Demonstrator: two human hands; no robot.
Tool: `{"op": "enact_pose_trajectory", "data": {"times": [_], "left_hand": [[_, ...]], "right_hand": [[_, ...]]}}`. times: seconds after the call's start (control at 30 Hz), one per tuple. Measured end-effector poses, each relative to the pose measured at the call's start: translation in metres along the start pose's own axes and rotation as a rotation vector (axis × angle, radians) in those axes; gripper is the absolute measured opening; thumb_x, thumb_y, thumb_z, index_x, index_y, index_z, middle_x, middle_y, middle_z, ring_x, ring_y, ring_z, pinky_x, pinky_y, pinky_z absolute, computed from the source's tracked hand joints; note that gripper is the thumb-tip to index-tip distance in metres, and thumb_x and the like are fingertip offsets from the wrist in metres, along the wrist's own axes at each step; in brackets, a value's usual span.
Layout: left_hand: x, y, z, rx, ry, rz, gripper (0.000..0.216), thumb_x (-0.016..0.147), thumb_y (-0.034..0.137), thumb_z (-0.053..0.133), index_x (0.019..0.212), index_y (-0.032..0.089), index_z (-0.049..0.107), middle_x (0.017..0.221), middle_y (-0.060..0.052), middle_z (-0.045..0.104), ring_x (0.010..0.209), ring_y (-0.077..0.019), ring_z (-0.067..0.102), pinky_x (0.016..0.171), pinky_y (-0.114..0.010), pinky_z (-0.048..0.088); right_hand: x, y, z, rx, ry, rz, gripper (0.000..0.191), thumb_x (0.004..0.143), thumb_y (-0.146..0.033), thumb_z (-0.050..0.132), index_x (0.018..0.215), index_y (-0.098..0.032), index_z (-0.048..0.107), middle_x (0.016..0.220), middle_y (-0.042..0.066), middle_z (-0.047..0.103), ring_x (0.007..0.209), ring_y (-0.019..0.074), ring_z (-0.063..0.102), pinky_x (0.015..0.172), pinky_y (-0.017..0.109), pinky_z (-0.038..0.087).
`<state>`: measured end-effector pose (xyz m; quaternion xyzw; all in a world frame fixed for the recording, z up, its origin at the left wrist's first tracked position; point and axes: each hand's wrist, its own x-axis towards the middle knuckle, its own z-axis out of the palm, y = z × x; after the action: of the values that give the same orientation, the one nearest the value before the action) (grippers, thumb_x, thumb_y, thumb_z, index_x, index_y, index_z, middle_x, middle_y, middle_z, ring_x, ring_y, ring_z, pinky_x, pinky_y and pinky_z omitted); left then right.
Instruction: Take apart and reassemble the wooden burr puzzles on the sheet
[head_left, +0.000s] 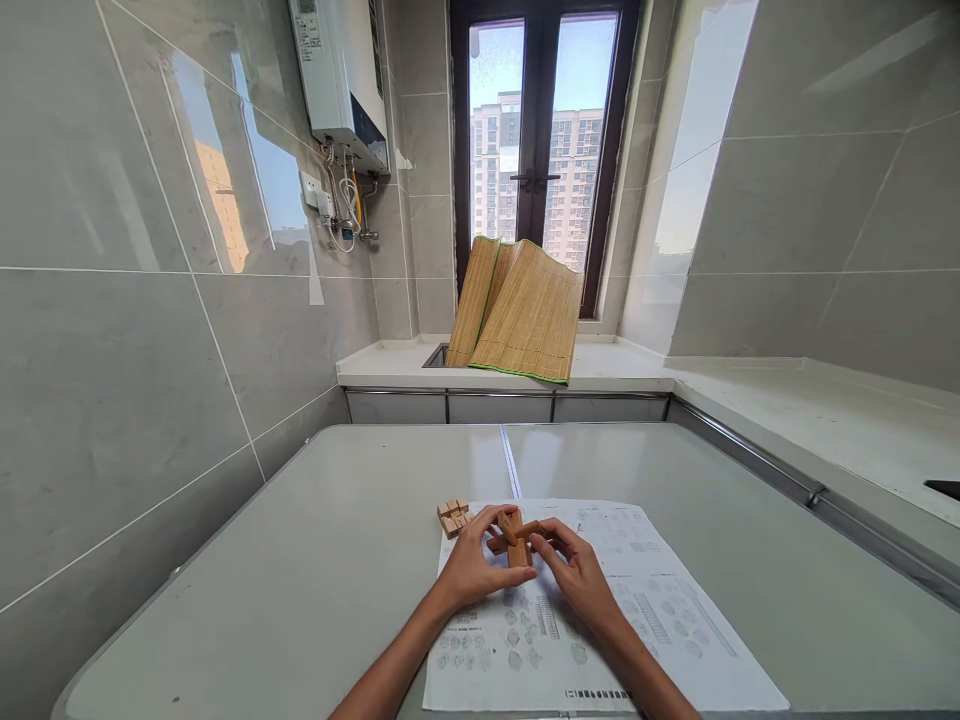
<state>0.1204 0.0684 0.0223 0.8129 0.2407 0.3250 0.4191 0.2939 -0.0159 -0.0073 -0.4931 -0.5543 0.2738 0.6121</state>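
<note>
A small wooden puzzle of crossed notched bars sits just above a printed instruction sheet on the grey table. My left hand grips its left side, fingers curled around the bars. My right hand pinches its right side with thumb and fingers. Two loose wooden bars lie side by side at the sheet's top left corner, just left of my left hand.
A rolled bamboo mat leans against the window over a sink at the far counter. A white counter runs along the right. A water heater hangs on the tiled left wall.
</note>
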Motion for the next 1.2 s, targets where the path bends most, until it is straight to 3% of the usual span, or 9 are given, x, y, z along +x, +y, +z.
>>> {"op": "enact_pose_trajectory", "data": {"times": [0.23,0.4,0.77,0.97,1.07,1.2], "left_hand": [[-0.003,0.003,0.003,0.039,0.046,0.004,0.071,0.058,0.033,0.090,0.123,0.027,0.060,0.117,-0.005,0.061,0.100,-0.0231,0.061,0.089,-0.040,0.057],[-0.004,0.004,0.005,0.029,0.052,0.010,0.069,0.060,0.032,0.088,0.123,0.026,0.059,0.118,-0.005,0.059,0.100,-0.0223,0.060,0.088,-0.038,0.058],[-0.001,0.006,0.001,0.132,0.051,0.046,0.071,0.059,0.030,0.089,0.124,0.027,0.060,0.120,-0.004,0.063,0.104,-0.0249,0.061,0.095,-0.042,0.054],[-0.003,0.006,0.006,0.073,0.073,0.021,0.069,0.059,0.028,0.088,0.122,0.026,0.059,0.119,-0.005,0.060,0.102,-0.0239,0.062,0.088,-0.039,0.059],[-0.003,0.003,0.006,0.063,0.079,0.040,0.070,0.060,0.029,0.088,0.123,0.027,0.058,0.121,-0.005,0.060,0.104,-0.0246,0.062,0.088,-0.039,0.059],[-0.003,-0.003,0.005,0.146,0.138,0.112,0.078,0.059,0.032,0.090,0.129,0.028,0.055,0.126,-0.006,0.061,0.112,-0.0277,0.061,0.099,-0.045,0.053]], "right_hand": [[-0.002,0.004,0.004,-0.123,0.016,-0.073,0.030,0.098,-0.047,0.053,0.101,-0.023,0.071,0.100,0.008,0.075,0.089,0.0254,0.069,0.080,0.036,0.053],[-0.002,0.003,0.004,-0.094,0.032,-0.057,0.028,0.096,-0.046,0.055,0.102,-0.023,0.070,0.106,0.009,0.075,0.089,0.0262,0.070,0.080,0.036,0.053],[-0.002,-0.002,0.003,-0.077,0.048,-0.048,0.027,0.096,-0.046,0.057,0.100,-0.023,0.069,0.095,0.007,0.075,0.087,0.0267,0.068,0.079,0.037,0.051],[-0.003,0.002,0.005,-0.125,0.084,-0.044,0.030,0.095,-0.049,0.057,0.100,-0.023,0.070,0.095,0.008,0.075,0.083,0.0258,0.068,0.077,0.037,0.052],[0.000,0.007,0.004,-0.085,0.057,-0.006,0.034,0.094,-0.053,0.058,0.101,-0.023,0.070,0.099,0.008,0.075,0.088,0.0266,0.068,0.078,0.037,0.052],[0.002,0.012,0.005,0.042,0.010,0.067,0.038,0.093,-0.057,0.058,0.110,-0.024,0.067,0.118,0.010,0.071,0.107,0.0285,0.067,0.088,0.040,0.054]]}}
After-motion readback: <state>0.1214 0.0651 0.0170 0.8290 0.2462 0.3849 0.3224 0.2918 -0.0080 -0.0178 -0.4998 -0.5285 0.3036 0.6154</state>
